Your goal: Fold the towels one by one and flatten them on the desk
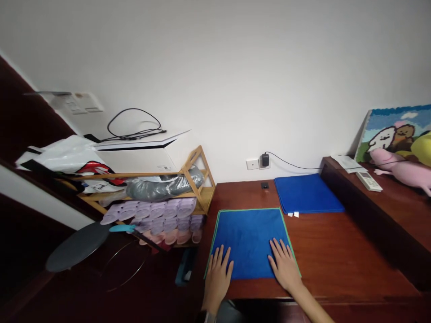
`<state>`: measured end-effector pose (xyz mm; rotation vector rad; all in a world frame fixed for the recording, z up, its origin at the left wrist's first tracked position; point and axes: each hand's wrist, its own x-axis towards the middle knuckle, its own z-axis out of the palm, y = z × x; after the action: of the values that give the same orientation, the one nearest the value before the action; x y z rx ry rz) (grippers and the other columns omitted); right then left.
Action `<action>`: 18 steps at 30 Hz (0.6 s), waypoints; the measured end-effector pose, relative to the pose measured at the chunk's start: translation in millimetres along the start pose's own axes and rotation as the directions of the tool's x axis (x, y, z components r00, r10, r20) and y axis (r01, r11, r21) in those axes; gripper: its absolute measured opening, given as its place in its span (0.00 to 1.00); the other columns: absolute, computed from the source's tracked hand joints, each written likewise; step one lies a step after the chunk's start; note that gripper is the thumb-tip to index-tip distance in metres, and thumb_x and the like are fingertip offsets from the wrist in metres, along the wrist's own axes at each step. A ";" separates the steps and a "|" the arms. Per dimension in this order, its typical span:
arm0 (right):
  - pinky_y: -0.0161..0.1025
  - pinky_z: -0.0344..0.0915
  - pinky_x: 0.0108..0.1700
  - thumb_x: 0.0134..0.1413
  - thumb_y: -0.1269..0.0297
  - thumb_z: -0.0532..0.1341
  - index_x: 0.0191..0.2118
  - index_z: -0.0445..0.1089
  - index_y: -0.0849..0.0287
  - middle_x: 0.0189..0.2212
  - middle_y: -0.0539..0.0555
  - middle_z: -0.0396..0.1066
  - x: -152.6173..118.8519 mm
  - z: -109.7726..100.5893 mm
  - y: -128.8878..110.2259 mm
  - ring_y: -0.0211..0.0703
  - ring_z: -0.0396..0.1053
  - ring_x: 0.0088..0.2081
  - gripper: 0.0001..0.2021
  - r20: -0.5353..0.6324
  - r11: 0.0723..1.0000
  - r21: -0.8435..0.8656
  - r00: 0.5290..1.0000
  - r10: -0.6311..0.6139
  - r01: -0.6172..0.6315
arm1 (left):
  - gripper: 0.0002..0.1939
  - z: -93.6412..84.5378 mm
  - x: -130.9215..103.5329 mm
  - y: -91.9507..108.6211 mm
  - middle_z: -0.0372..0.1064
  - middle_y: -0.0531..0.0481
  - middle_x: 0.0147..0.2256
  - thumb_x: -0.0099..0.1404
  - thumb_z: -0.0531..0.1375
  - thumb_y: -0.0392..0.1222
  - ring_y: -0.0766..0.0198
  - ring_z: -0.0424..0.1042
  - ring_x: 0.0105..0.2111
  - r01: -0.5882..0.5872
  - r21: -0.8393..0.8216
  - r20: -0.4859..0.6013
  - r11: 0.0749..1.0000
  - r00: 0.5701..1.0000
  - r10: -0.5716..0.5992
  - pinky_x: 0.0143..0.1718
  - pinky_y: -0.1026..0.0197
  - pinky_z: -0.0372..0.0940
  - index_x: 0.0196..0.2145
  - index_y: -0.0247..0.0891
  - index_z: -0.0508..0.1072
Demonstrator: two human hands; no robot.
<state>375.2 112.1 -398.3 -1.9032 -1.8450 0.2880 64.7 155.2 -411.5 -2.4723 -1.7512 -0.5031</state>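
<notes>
A blue cloth [249, 237] with green edging lies flat on the brown desk [336, 251], squared near its front edge. My left hand [217, 273] rests on the cloth's lower left corner, fingers spread and pointing away from me. On the lower right part lies my right hand [283, 264], also flat with its fingers apart. Neither hand grips anything. Farther back on the right, a folded blue cloth [308, 193] with small white tags at its front edge lies on the desk, untouched.
Left of the desk stands a wooden rack [202, 175] with several purple and pink slippers [158, 211] and a white box [141, 157]. A black plug [265, 159] sits in the wall. On a raised ledge at right are a remote control [369, 181] and a pink plush toy [400, 168].
</notes>
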 end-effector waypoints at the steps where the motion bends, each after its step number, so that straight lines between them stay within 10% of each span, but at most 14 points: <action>1: 0.60 0.48 0.74 0.71 0.47 0.49 0.73 0.58 0.41 0.73 0.49 0.56 -8.2 0.3 -1.4 0.57 0.49 0.74 0.28 0.041 0.999 -0.049 0.999 0.008 -0.006 | 0.28 -1.1 -8.9 -1.2 0.54 0.48 0.73 0.78 0.50 0.53 0.49 0.56 0.72 0.007 0.020 0.029 1.000 1.000 -0.007 0.70 0.39 0.57 0.72 0.52 0.58; 14: 0.60 0.43 0.75 0.73 0.46 0.42 0.75 0.51 0.59 0.75 0.58 0.47 -32.2 -1.2 31.7 0.54 0.45 0.76 0.34 0.061 0.968 -0.241 0.995 0.084 -0.067 | 0.28 -10.3 -28.5 6.3 0.57 0.42 0.72 0.77 0.50 0.52 0.46 0.57 0.71 0.118 0.119 0.043 0.986 0.991 -0.124 0.69 0.39 0.57 0.71 0.47 0.62; 18: 0.61 0.39 0.75 0.73 0.47 0.43 0.75 0.53 0.63 0.74 0.61 0.50 -25.1 -3.0 4.4 0.57 0.45 0.75 0.34 0.054 0.973 -0.224 0.997 0.063 -0.050 | 0.27 -18.4 -3.9 37.6 0.55 0.39 0.72 0.79 0.47 0.48 0.47 0.55 0.72 0.031 0.055 0.022 0.998 0.999 -0.032 0.70 0.39 0.55 0.71 0.42 0.61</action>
<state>378.6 87.0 -402.1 -2.1207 -1.9342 0.1646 94.3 134.1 -390.4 -2.4267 -1.7905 -0.4255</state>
